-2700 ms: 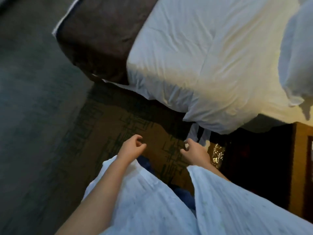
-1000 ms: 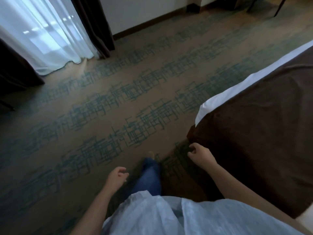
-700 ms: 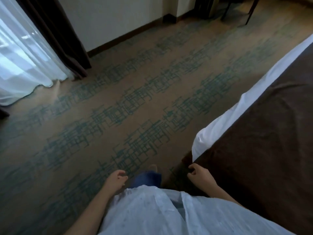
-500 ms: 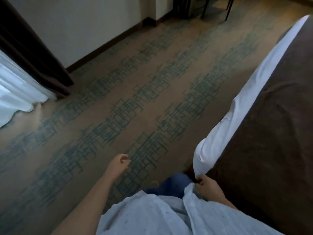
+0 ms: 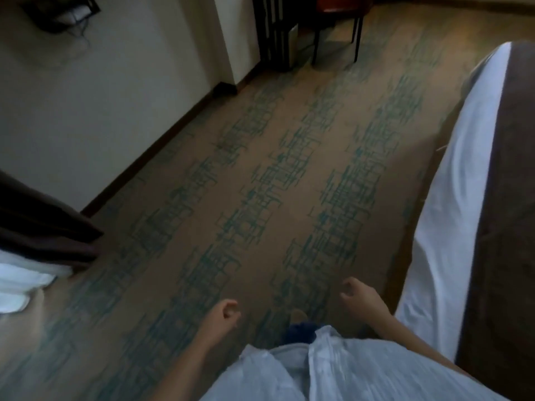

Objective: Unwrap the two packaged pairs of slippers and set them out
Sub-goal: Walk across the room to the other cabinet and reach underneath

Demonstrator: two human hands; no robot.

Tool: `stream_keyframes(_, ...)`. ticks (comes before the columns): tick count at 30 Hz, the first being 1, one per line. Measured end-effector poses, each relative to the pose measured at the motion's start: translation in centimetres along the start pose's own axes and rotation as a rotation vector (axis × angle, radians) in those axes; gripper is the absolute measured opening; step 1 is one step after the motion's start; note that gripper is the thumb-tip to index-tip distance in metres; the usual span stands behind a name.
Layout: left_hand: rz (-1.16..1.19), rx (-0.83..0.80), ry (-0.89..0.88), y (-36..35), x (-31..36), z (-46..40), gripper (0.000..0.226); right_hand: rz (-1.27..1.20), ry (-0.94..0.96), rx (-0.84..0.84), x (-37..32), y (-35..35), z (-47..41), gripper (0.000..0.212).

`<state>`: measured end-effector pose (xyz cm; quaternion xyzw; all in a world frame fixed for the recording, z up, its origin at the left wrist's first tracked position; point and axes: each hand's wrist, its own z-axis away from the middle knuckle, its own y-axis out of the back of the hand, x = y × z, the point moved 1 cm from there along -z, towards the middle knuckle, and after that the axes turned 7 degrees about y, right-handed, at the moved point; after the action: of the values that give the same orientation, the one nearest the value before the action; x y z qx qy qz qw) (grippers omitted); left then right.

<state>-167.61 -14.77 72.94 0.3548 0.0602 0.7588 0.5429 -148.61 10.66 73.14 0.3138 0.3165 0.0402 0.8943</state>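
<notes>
No slippers or packages show in the head view. My left hand (image 5: 222, 315) hangs low in the middle of the frame over the carpet, fingers loosely curled, holding nothing. My right hand (image 5: 360, 295) hangs a little to its right, beside the foot of the bed, fingers also loosely curled and empty. Both forearms come out of a pale blue shirt at the bottom edge.
A bed (image 5: 451, 198) with a white sheet and brown runner fills the right side. Patterned tan and teal carpet (image 5: 275, 183) stretches ahead. A white wall (image 5: 101, 96) runs along the left, dark curtains (image 5: 37, 227) at lower left, a chair (image 5: 335, 27) and dark furniture at the top.
The view has swung from the bedside round the foot of the bed toward the wall and chair. My right hand has left the bed corner; both hands still hang empty.
</notes>
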Motion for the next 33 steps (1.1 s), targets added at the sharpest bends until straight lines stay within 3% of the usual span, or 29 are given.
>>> stream_keyframes(5,0.13,0.07,0.07,2.3,8.2,-7.2,0.019,-0.047,0.007,0.019,-5.8,8.6,-10.4,0.047)
stream_keyframes(13,0.106,-0.052,0.1,3.2,22.3,-21.2,0.014,-0.076,-0.071,0.08,-8.5,17.5,-23.3,0.043)
stream_keyframes(19,-0.139,-0.078,-0.072,6.2,40.0,-33.6,0.014,-0.138,-0.244,0.059,-9.2,23.0,-29.1,0.045)
stream_keyframes(24,-0.384,-0.218,-0.238,4.6,57.3,-39.7,0.028,-0.255,-0.347,0.183,-8.4,29.7,-34.3,0.043)
stream_keyframes(30,-0.34,-0.266,-0.35,-0.9,73.2,-44.5,0.022,-0.373,-0.505,0.26,-4.0,37.5,-41.7,0.03)
stream_keyframes(33,-0.314,-0.269,-0.347,-4.5,79.1,-47.1,0.023,-0.352,-0.493,0.282,-1.0,43.5,-47.3,0.026)
